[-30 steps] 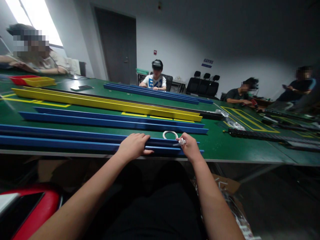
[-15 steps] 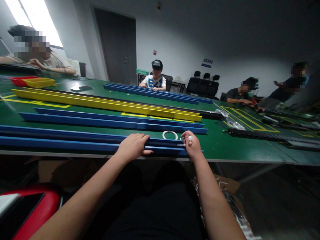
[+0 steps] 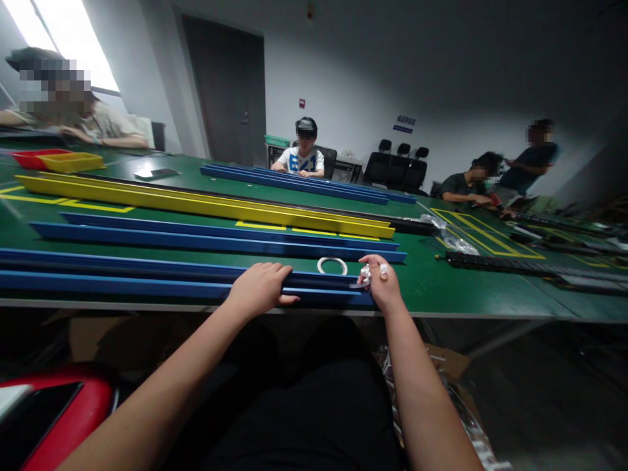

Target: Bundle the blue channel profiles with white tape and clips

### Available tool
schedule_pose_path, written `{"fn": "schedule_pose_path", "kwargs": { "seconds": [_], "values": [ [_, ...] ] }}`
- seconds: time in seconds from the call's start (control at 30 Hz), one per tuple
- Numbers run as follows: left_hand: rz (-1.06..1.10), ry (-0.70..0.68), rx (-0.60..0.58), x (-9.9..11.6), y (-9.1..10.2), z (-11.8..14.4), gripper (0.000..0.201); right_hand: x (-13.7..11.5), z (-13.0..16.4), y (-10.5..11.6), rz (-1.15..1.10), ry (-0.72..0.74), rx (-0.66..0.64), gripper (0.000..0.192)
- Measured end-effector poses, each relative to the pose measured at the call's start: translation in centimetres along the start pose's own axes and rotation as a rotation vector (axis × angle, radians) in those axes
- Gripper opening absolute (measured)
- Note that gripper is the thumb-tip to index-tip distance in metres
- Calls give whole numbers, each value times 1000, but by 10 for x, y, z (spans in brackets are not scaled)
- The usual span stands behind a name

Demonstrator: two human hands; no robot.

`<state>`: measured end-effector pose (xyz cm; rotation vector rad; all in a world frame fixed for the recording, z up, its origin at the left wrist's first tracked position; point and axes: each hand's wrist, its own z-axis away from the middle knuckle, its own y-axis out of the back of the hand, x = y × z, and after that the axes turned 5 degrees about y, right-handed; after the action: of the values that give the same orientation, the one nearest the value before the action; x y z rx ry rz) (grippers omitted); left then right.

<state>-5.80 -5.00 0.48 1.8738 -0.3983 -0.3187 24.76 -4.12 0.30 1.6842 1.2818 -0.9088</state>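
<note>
My left hand rests palm down on the nearest blue rail, fingers curled over its top edge near the table's front. At the rail's right end, my right hand pinches a small white piece between its fingertips. A white tape ring lies flat on the green table just behind the rail, between my two hands.
More blue rails and a long yellow rail lie across the table. Black rails and a clear plastic bag lie to the right. Yellow and red trays stand far left. Several people sit around; a cardboard box sits under the table.
My right hand has shifted slightly right along the rail's end, turning the white piece in its fingers. My left hand has stayed put. A person at far right has stood up.
</note>
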Motion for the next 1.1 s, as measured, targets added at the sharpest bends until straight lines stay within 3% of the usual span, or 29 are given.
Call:
{"fn": "schedule_pose_path", "kwargs": {
  "seconds": [0.3, 0.53, 0.67, 0.97, 1.1],
  "values": [
    [0, -4, 11, -1, -2, 1, 63, 10, -6, 7, -165, -46, 140, 59],
    [-2, 0, -1, 0, -1, 0, 63, -3, -8, 13, -336, 69, 55, 60],
    [-1, -6, 8, -1, -2, 0, 64, -3, -8, 15, -417, 35, 13, 58],
    [2, 11, -14, 0, -1, 0, 63, 5, -6, 15, -326, -76, 27, 33],
    [4, 4, 4, -1, -2, 0, 63, 0, -5, 15, -258, -55, -19, 32]
  ]
}}
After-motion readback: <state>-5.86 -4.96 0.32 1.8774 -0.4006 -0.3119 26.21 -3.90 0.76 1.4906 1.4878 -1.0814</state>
